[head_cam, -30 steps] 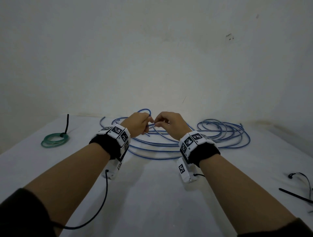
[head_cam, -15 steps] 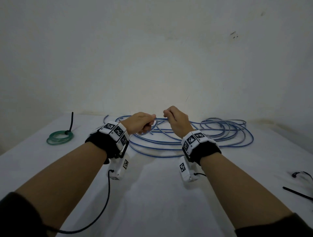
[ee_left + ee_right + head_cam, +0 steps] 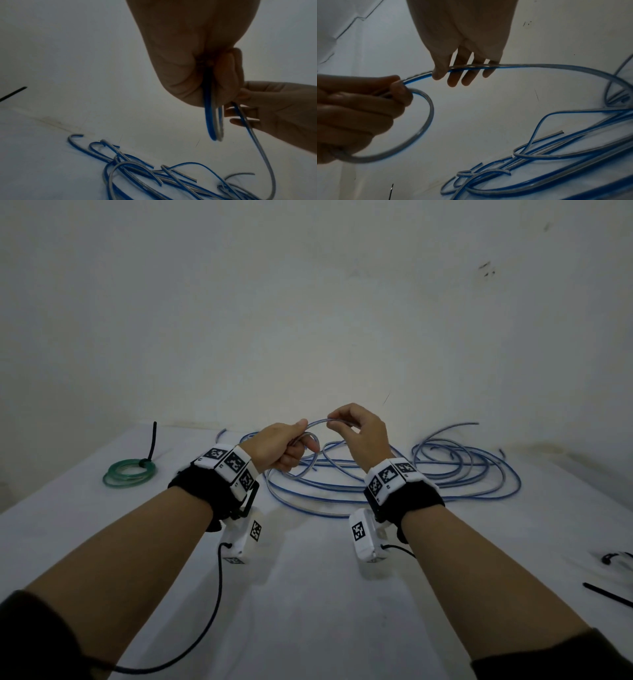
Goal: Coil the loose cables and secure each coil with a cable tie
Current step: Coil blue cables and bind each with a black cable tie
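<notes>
Blue cable point(image 3: 394, 491) gripped by both hands' fingers point(image 3: 337, 422); green tied coil point(image 3: 130, 472) well left, black ties point(image 3: 608, 599) right

cable heap point(image 3: 394, 484) mid-table point(image 3: 308, 594) | tied coil point(image 3: 129, 472) far left | hands above heap

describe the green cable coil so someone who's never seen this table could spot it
On the white table, look to its far left, well apart from the sprawling blue cable. The green coil lies flat there as a small neat ring, the only green thing, bound by a black cable tie whose tail sticks up.
</notes>
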A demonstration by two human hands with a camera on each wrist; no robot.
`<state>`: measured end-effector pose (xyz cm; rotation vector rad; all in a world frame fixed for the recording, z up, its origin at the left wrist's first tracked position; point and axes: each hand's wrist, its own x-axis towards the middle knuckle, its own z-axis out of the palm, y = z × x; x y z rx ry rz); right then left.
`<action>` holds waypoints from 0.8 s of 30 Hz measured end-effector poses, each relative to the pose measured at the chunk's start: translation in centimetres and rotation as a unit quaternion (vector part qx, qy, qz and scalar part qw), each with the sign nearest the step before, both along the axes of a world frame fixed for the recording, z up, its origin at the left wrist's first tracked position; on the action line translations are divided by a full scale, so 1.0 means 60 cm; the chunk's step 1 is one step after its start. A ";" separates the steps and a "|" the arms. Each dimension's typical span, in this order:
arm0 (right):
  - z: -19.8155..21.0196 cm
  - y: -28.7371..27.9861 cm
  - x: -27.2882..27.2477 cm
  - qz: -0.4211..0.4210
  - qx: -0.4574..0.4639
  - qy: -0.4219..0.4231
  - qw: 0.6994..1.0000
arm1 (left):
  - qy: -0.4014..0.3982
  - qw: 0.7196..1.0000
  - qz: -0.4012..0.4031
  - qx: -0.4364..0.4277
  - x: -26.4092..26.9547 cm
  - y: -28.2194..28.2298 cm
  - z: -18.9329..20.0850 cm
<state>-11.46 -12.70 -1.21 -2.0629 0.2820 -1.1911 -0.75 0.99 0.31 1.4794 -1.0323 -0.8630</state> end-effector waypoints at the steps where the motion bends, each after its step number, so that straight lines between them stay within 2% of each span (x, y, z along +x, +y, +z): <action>1: -0.003 0.001 0.003 0.000 0.001 0.003 1.000 | 0.009 1.000 -0.005 -0.009 0.001 0.003 0.002; 6: -0.016 0.006 0.015 -0.015 -0.023 0.047 0.999 | 0.083 0.995 -0.013 -0.054 0.008 0.008 0.011; 10: -0.023 -0.003 0.021 -0.091 -0.051 0.108 0.989 | 0.159 0.984 -0.002 -0.077 0.019 0.011 0.013; 14: -0.032 -0.010 0.012 -0.156 -0.064 0.135 0.976 | 0.159 0.981 0.013 -0.112 0.026 0.013 0.012; 18: -0.035 -0.013 0.006 -0.266 -0.117 0.200 0.936 | 0.151 0.980 0.011 -0.132 0.021 0.014 0.013; 24: -0.032 -0.015 -0.006 -0.312 -0.033 0.191 0.930 | 0.163 0.972 -0.003 -0.170 0.016 0.009 0.023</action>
